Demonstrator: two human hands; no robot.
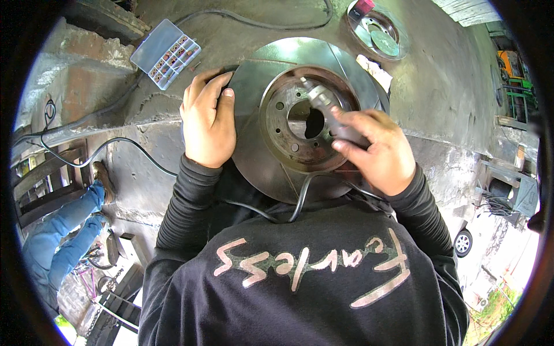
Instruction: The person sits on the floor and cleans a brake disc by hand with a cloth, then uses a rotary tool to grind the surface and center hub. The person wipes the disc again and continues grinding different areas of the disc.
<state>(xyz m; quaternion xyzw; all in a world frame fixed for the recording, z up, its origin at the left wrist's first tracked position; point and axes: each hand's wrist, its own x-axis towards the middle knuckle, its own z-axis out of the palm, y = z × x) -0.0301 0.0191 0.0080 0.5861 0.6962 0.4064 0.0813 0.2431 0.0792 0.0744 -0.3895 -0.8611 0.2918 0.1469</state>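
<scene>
A large brake disc (248, 138) with a rusty brown hub and a ring of holes stands tilted in front of my chest. My left hand (209, 118) grips its left rim, thumb on the near face and fingers curled round the edge. In my closed right hand (381, 147) is a grey handheld rotary tool (349, 131), slightly blurred. Its metal nose points up and left over the hub's inner face; from here I cannot tell whether the tip touches. A black cable (301, 199) loops below the disc.
An opened clear compartment box (163, 53) with small brownish pieces lies at the upper left. Another disc (353, 36), bearing a red box (362, 8) and a green round piece (385, 44), lies at the upper right. Someone in jeans (66, 230) is at the left.
</scene>
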